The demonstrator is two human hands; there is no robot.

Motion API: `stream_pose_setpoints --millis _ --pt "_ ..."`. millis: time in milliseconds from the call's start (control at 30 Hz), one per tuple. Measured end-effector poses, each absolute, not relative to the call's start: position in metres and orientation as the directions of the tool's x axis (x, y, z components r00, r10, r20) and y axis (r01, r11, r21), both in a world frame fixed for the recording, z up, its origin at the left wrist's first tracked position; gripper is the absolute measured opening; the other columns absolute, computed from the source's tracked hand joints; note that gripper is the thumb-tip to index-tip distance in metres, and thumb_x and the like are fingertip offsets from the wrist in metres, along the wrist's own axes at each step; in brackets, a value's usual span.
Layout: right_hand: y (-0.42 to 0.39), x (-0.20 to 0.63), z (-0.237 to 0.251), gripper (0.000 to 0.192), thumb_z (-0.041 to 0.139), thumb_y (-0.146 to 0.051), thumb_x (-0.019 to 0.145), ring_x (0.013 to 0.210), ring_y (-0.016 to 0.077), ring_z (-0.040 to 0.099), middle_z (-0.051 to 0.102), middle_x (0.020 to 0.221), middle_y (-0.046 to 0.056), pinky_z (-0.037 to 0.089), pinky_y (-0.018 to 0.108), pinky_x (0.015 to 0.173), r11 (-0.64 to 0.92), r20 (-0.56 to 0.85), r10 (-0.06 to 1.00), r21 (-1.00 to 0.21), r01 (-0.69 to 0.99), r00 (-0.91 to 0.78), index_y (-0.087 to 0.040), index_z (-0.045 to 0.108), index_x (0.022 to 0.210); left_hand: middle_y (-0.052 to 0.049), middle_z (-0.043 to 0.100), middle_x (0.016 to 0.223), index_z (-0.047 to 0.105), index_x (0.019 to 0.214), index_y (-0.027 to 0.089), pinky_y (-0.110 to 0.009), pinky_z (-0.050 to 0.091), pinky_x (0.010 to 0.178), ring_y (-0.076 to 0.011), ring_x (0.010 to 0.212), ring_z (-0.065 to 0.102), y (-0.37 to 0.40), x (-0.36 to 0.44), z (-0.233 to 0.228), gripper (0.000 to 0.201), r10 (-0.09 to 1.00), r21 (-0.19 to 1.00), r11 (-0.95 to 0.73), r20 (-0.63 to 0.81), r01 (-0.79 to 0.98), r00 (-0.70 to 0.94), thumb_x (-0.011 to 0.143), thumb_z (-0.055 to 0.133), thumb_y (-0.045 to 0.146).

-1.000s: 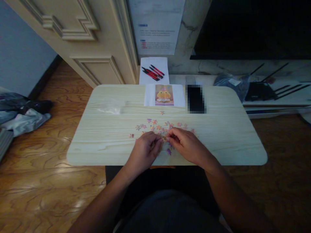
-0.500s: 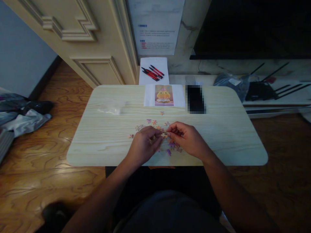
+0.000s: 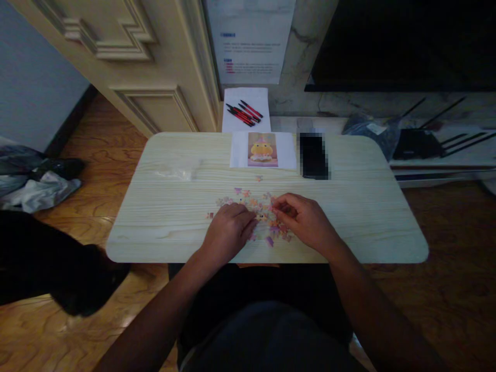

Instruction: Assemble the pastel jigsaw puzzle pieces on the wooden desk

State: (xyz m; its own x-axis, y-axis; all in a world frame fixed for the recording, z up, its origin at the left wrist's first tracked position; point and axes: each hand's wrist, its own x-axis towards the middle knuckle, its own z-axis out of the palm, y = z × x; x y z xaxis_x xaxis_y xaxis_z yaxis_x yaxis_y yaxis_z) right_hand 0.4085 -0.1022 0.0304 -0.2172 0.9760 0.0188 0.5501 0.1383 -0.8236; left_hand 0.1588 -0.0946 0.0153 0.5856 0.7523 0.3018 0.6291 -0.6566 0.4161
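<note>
Puzzle pieces are lying scattered at the centre of the frame on the table. The left hand is resting curled over them, grip indiscernible; the right hand is pinching among them, its hold unclear. A reference picture is sitting above.

No words can be made out. The sheet on the wall — well beyond both hands — carries blue headings and red and grey lines, all too small and blurred to read. The picture card past the hands shows a yellow figure — no lettering.
</note>
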Motion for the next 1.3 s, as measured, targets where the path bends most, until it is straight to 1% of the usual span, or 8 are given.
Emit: stream_pose_setpoints --millis 100,200,400,633,767,933,1067,1300 --pt "-0.105 0.415 0.033 0.011 0.071 -0.014 0.1 0.091 0.0199 0.074 0.078 0.103 0.004 0.058 0.033 0.082 0.22 0.062 0.962 -0.757 0.616 -0.267 -0.023 0.076 0.102 -0.009 0.078 0.091 0.082 0.101 0.015 -0.037 0.054 0.081 -0.024 0.085 0.072 -0.1 0.151 0.017 0.014 0.748 0.381 -0.662 0.295 0.645 0.594 0.107 0.07 0.019" --pt "-0.108 0.418 0.035 0.011 0.071 -0.014 0.101 0.09 0.0198 0.073 0.076 0.102 0.004 0.056 0.033 0.081 0.285 0.09 0.944 -0.702 0.652 -0.316 -0.023 0.077 0.102 -0.008 0.077 0.089 0.081 0.099 0.015 -0.037 0.052 0.078 -0.0234 0.082 0.069 -0.103 0.143 0.021 0.016 0.738 0.337 -0.675 0.302 0.656 0.604 0.108 0.069 0.02" --pt "-0.114 0.411 0.035 0.007 0.074 -0.017 0.103 0.092 0.0227 0.07 0.073 0.1 0.006 0.054 0.035 0.083 0.355 0.097 0.922 -0.602 0.715 -0.376 -0.021 0.08 0.104 -0.006 0.073 0.085 0.079 0.094 0.016 -0.039 0.048 0.076 -0.0238 0.082 0.067 -0.108 0.133 0.028 0.021 0.73 0.238 -0.683 0.249 0.69 0.637 0.109 0.065 0.017" --pt "-0.114 0.399 0.04 0.007 0.075 -0.017 0.102 0.092 0.0222 0.07 0.074 0.106 0.007 0.053 0.036 0.085 0.297 0.014 0.937 -0.553 0.779 -0.348 -0.02 0.079 0.107 -0.007 0.073 0.086 0.078 0.095 0.016 -0.039 0.046 0.077 -0.0245 0.083 0.066 -0.121 0.112 0.036 0.023 0.729 0.192 -0.682 0.261 0.706 0.633 0.111 0.062 0.015" --pt "-0.113 0.388 0.042 0.009 0.079 -0.021 0.099 0.102 0.0266 0.072 0.076 0.111 0.009 0.053 0.038 0.089 0.25 -0.025 0.956 -0.449 0.858 -0.292 -0.021 0.078 0.108 -0.008 0.074 0.087 0.077 0.097 0.015 -0.04 0.047 0.076 -0.0263 0.083 0.067 -0.127 0.093 0.04 0.021 0.747 0.138 -0.657 0.246 0.741 0.617 0.111 0.061 0.016" --pt "-0.113 0.374 0.043 0.01 0.079 -0.02 0.097 0.11 0.0291 0.073 0.078 0.115 0.01 0.054 0.039 0.093 0.222 -0.032 0.967 -0.368 0.903 -0.251 -0.02 0.076 0.107 -0.006 0.072 0.084 0.076 0.096 0.015 -0.04 0.046 0.074 -0.026 0.08 0.065 -0.134 0.078 0.043 0.019 0.756 0.131 -0.648 0.228 0.75 0.614 0.108 0.062 0.013" --pt "-0.112 0.369 0.044 0.007 0.077 -0.019 0.099 0.109 0.0291 0.073 0.078 0.114 0.01 0.055 0.04 0.093 0.202 -0.059 0.969 -0.361 0.911 -0.238 -0.02 0.074 0.105 -0.006 0.072 0.085 0.077 0.096 0.016 -0.039 0.046 0.074 -0.0262 0.08 0.066 -0.137 0.078 0.042 0.018 0.758 0.133 -0.648 0.206 0.75 0.618 0.107 0.063 0.01" --pt "-0.11 0.368 0.042 0.004 0.074 -0.016 0.102 0.11 0.0289 0.073 0.076 0.115 0.011 0.056 0.04 0.098 0.208 -0.094 0.962 -0.351 0.913 -0.255 -0.02 0.072 0.104 -0.006 0.07 0.083 0.077 0.094 0.016 -0.042 0.047 0.074 -0.028 0.08 0.065 -0.138 0.081 0.04 0.016 0.769 0.118 -0.636 0.174 0.762 0.615 0.105 0.066 0.009"
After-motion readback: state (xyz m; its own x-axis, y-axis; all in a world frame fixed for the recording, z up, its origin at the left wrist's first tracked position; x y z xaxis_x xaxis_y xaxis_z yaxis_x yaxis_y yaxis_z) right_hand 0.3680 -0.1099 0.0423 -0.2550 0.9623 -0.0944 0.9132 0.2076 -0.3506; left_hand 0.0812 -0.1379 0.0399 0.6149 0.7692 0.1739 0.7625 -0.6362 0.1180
